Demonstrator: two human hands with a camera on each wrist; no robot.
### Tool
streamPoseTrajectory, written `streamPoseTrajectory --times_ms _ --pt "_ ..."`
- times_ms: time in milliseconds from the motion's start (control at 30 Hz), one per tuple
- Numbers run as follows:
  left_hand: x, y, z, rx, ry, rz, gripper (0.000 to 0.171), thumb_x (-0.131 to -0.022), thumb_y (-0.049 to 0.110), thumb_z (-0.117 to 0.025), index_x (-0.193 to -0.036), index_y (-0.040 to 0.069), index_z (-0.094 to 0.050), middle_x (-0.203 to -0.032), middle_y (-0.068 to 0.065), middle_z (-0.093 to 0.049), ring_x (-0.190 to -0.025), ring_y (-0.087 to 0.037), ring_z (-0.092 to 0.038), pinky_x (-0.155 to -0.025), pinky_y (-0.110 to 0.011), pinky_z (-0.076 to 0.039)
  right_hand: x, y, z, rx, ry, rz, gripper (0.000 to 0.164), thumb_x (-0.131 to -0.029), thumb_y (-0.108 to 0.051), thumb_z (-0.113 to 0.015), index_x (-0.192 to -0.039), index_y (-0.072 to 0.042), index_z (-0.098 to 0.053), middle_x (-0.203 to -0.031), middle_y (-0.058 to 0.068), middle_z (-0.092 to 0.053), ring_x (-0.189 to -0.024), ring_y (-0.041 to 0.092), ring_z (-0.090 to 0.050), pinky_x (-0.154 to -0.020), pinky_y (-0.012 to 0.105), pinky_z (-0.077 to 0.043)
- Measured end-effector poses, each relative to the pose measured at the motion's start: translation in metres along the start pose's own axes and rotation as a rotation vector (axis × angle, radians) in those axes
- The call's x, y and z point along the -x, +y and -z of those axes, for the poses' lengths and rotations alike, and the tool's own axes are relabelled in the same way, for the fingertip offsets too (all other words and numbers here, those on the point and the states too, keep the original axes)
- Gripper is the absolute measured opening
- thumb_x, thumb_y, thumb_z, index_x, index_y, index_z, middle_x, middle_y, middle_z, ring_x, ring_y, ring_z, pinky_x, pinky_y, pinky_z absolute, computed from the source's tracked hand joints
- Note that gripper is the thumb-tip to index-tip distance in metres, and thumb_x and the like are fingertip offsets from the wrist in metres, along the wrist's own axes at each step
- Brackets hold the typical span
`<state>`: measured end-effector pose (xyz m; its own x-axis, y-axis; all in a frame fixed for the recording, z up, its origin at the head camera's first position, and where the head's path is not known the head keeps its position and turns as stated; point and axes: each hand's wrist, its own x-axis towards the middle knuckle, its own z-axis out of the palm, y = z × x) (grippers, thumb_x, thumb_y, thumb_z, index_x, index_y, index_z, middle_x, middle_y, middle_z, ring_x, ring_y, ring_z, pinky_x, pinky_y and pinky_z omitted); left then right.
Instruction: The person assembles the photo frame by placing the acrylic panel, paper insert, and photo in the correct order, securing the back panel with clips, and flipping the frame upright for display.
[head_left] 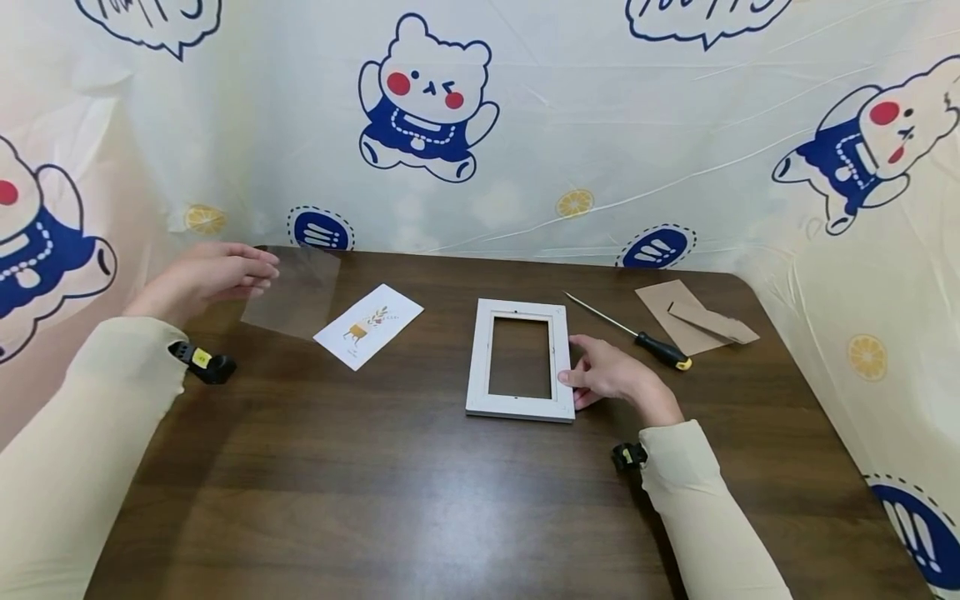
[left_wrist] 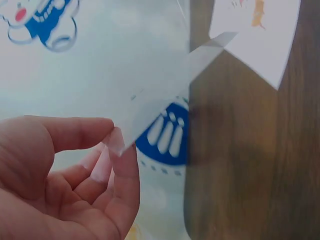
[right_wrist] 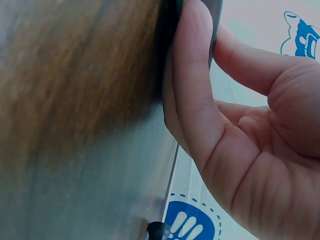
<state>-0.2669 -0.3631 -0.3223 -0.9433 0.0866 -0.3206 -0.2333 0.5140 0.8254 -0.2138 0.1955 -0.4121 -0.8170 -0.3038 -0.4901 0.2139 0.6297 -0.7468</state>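
Note:
At the table's far left, my left hand [head_left: 225,271] pinches a corner of a clear plastic sheet [head_left: 296,296] between thumb and finger. The left wrist view shows that corner between the fingertips of the hand [left_wrist: 75,185]. A white card [head_left: 363,329] printed with a plant in an orange pot lies just right of the sheet. My right hand [head_left: 615,371] grips the right side of a white picture frame [head_left: 481,362], thumb on top and fingers at its outer edge. Table shows through the frame's opening. In the right wrist view, the fingers [right_wrist: 197,100] hide most of the frame.
Right of the frame lies a screwdriver [head_left: 660,350] with a black and yellow handle. Beyond it are a flat brown cardboard piece [head_left: 663,304] and a folded one [head_left: 712,322]. A printed curtain [head_left: 525,125] hangs along the back edge of the wooden table [head_left: 360,483].

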Motion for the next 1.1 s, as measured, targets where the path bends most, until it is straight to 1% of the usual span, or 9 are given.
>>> streamPoseTrajectory --times_ms 133,200,467,600,733,833,933,1033,1100 --pt "0.002 0.017 -0.019 0.046 -0.015 -0.014 0.041 -0.111 0.018 -0.057 -0.144 -0.005 -0.048 -0.092 0.016 -0.074 -0.085 0.002 -0.069 -0.083 -0.018 -0.061 0.000 0.000 0.000 -0.004 -0.003 -0.009 0.083 -0.105 -0.012 -0.068 -0.169 -0.002 -0.014 -0.099 0.020 -0.060 -0.077 0.023 -0.067 -0.070 0.035 -0.067" --pt "0.003 0.024 -0.029 0.054 -0.025 -0.020 0.043 -0.111 0.018 -0.058 -0.145 -0.005 -0.047 -0.094 0.015 -0.074 -0.086 0.000 -0.069 -0.084 -0.019 -0.062 0.000 0.000 0.000 -0.006 -0.006 -0.012 0.084 -0.105 -0.012 -0.068 -0.169 -0.003 -0.014 -0.099 0.019 -0.061 -0.077 0.023 -0.067 -0.070 0.035 -0.067" --pt "0.003 0.047 -0.068 0.053 -0.052 -0.052 0.049 -0.109 0.021 -0.062 -0.149 -0.004 -0.047 -0.104 0.008 -0.073 -0.090 -0.006 -0.071 -0.086 -0.022 -0.062 -0.001 0.000 0.000 -0.018 -0.010 -0.011 0.082 -0.105 -0.011 -0.067 -0.168 -0.003 -0.015 -0.099 0.019 -0.061 -0.077 0.023 -0.067 -0.070 0.034 -0.066" --pt "0.002 0.056 -0.090 0.064 -0.083 -0.066 0.049 -0.109 0.021 -0.062 -0.150 -0.003 -0.049 -0.115 0.000 -0.071 -0.094 -0.010 -0.070 -0.087 -0.022 -0.062 -0.001 0.000 0.000 -0.023 -0.010 -0.008 0.082 -0.105 -0.010 -0.067 -0.168 -0.003 -0.015 -0.098 0.019 -0.061 -0.077 0.023 -0.067 -0.070 0.035 -0.067" --pt "0.000 0.063 -0.110 0.094 -0.140 -0.067 0.050 -0.109 0.020 -0.061 -0.152 -0.003 -0.047 -0.122 -0.005 -0.067 -0.098 -0.013 -0.067 -0.088 -0.022 -0.061 0.000 0.000 0.001 -0.019 -0.011 -0.005 0.082 -0.105 -0.012 -0.067 -0.168 -0.003 -0.015 -0.097 0.018 -0.061 -0.077 0.023 -0.067 -0.071 0.034 -0.067" --pt "0.001 0.069 -0.126 0.104 -0.175 -0.069 0.050 -0.109 0.020 -0.062 -0.151 -0.002 -0.048 -0.123 -0.007 -0.065 -0.100 -0.016 -0.066 -0.091 -0.025 -0.061 -0.001 0.001 0.001 -0.024 -0.012 0.003 0.083 -0.105 -0.012 -0.067 -0.168 -0.003 -0.015 -0.096 0.018 -0.062 -0.076 0.023 -0.067 -0.071 0.035 -0.067" --pt "0.001 0.075 -0.143 0.102 -0.190 -0.080 0.047 -0.108 0.021 -0.063 -0.149 0.000 -0.051 -0.127 -0.013 -0.065 -0.103 -0.019 -0.066 -0.095 -0.030 -0.062 -0.001 0.002 0.001 -0.029 -0.013 0.006 0.084 -0.105 -0.011 -0.068 -0.169 -0.003 -0.013 -0.095 0.018 -0.062 -0.076 0.023 -0.067 -0.070 0.035 -0.067" --pt "-0.002 0.078 -0.160 0.136 -0.203 -0.080 0.046 -0.107 0.020 -0.065 -0.147 -0.001 -0.053 -0.126 -0.017 -0.065 -0.102 -0.021 -0.067 -0.098 -0.034 -0.062 0.000 0.003 0.001 -0.027 -0.014 0.005 0.085 -0.105 -0.012 -0.068 -0.169 -0.003 -0.013 -0.095 0.018 -0.062 -0.075 0.023 -0.068 -0.070 0.035 -0.067" --pt "-0.004 0.080 -0.171 0.167 -0.212 -0.080 0.045 -0.106 0.018 -0.066 -0.145 -0.002 -0.054 -0.122 -0.016 -0.067 -0.100 -0.021 -0.067 -0.096 -0.033 -0.062 0.000 0.003 0.001 -0.028 -0.016 0.008 0.085 -0.105 -0.013 -0.069 -0.169 -0.003 -0.013 -0.095 0.018 -0.062 -0.076 0.023 -0.068 -0.071 0.036 -0.067"
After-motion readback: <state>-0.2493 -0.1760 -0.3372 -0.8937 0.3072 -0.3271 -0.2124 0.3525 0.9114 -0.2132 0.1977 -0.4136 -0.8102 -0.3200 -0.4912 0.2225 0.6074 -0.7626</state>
